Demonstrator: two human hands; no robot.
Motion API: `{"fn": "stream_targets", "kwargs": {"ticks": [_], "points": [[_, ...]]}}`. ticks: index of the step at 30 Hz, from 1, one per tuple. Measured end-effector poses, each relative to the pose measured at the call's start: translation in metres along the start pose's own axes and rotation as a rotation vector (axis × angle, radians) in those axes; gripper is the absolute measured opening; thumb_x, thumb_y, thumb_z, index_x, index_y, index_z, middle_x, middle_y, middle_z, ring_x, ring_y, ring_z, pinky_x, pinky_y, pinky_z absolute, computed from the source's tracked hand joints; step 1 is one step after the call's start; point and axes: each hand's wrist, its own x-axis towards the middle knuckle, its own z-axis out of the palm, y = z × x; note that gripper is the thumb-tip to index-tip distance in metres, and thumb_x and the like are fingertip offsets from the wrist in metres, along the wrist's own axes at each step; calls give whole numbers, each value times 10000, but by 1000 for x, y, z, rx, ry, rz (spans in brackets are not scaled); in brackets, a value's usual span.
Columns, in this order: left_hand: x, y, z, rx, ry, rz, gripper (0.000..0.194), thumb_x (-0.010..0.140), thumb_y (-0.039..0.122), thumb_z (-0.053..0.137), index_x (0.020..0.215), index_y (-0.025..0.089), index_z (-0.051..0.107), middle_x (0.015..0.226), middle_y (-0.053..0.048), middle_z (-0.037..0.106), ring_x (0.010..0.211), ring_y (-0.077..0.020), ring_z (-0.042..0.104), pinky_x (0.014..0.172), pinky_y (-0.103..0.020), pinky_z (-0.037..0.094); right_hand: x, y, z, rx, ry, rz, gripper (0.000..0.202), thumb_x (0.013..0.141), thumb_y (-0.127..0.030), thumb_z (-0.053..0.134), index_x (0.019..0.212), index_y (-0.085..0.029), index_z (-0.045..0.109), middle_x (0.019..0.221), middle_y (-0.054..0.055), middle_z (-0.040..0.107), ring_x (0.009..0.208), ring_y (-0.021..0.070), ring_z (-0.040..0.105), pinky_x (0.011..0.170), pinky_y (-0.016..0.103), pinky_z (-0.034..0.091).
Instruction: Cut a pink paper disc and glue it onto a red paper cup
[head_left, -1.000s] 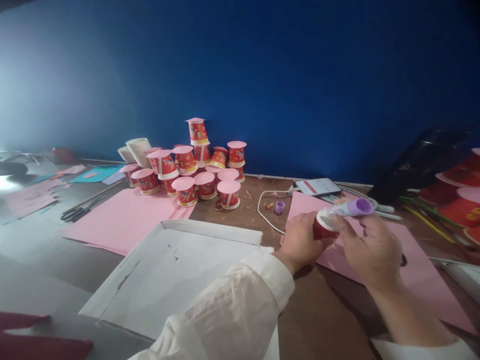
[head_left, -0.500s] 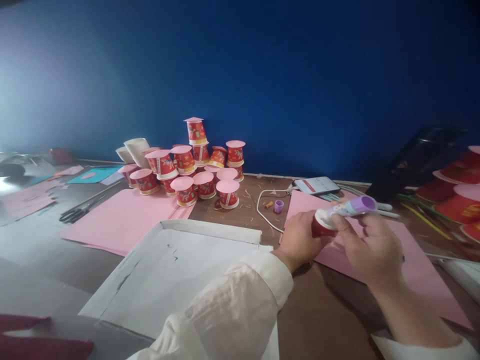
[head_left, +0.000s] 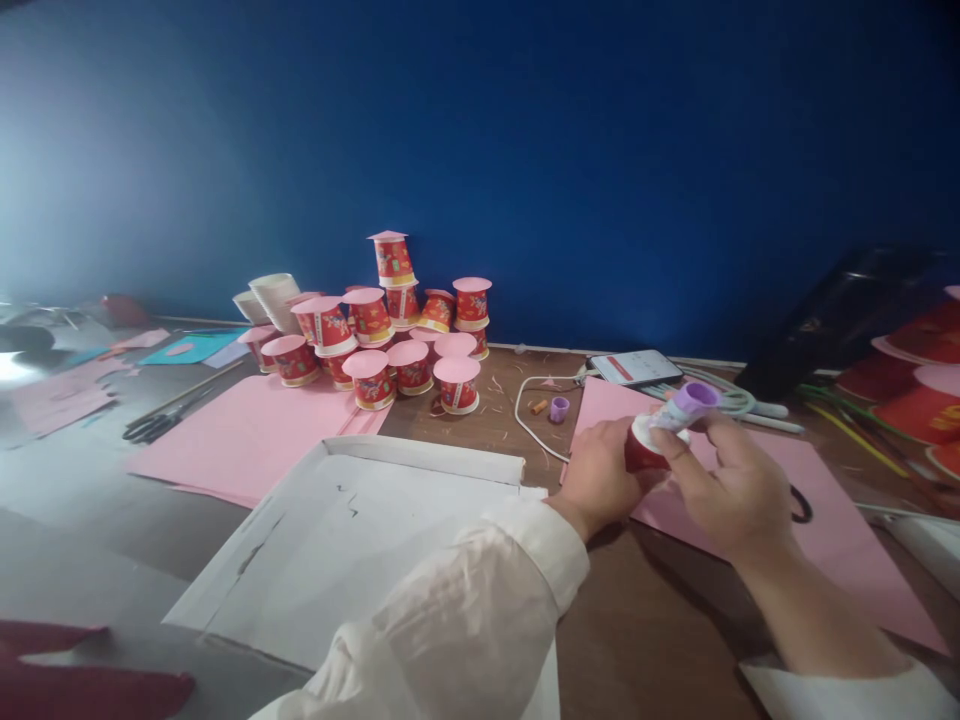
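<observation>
My left hand (head_left: 602, 475) is closed around a red paper cup (head_left: 643, 447), whose whitish end faces up and to the right. In my right hand (head_left: 731, 485) is a purple glue stick (head_left: 691, 402), tilted, its lower end against the white end of the cup. My fingers hide part of both things. A small purple cap (head_left: 559, 409) stands on the table beyond my left hand. Beneath both hands lies a pink paper sheet (head_left: 840, 540).
Several red cups topped with pink paper discs (head_left: 367, 378) stand stacked by the blue wall. A white board (head_left: 300, 570), pink sheets (head_left: 247, 435) and scissors (head_left: 154, 424) lie to the left. A phone (head_left: 636, 367) with a cable (head_left: 519, 420) is behind my hands; a dark bottle (head_left: 806, 320) leans at right.
My right hand has tipped the glue stick more upright and shifted it slightly left over the cup's end. The left hand keeps its hold on the cup.
</observation>
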Motion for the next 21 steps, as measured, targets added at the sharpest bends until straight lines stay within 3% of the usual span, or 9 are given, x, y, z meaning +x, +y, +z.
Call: {"fn": "stream_targets", "kwargs": {"ticks": [6,12,17,21], "points": [[1,-1,1,12,1,6,332,801,281,777,1100,187,669,1065,-85,747,1017,-286,673,969,-446,528,1,1,6,-34,-1,24,355,939,-540,589,1072,-245,737,961,97,804,915,348,749,762,424,535],[0,2,0,15,-2,-7,354,816,352,765,1128,213,672,1067,-76,745,1000,-290,675,950,-444,537,1,5,5,-95,82,107,438,912,-598,591,1072,-217,738,1044,155,799,994,419,736,827,525,538],[-1,3,-2,-11,-7,-19,387,811,374,772,1156,228,675,1098,-79,742,1025,-297,673,958,-444,537,1,2,1,-25,106,149,443,899,-598,607,1060,-209,746,1066,153,797,1013,394,732,864,534,539],[0,1,-1,-1,-22,-15,387,806,323,768,1168,229,669,1121,-80,741,1047,-298,669,976,-450,529,2,1,3,-27,44,91,368,905,-553,609,1036,-236,742,1017,113,799,995,369,732,860,496,538]]}}
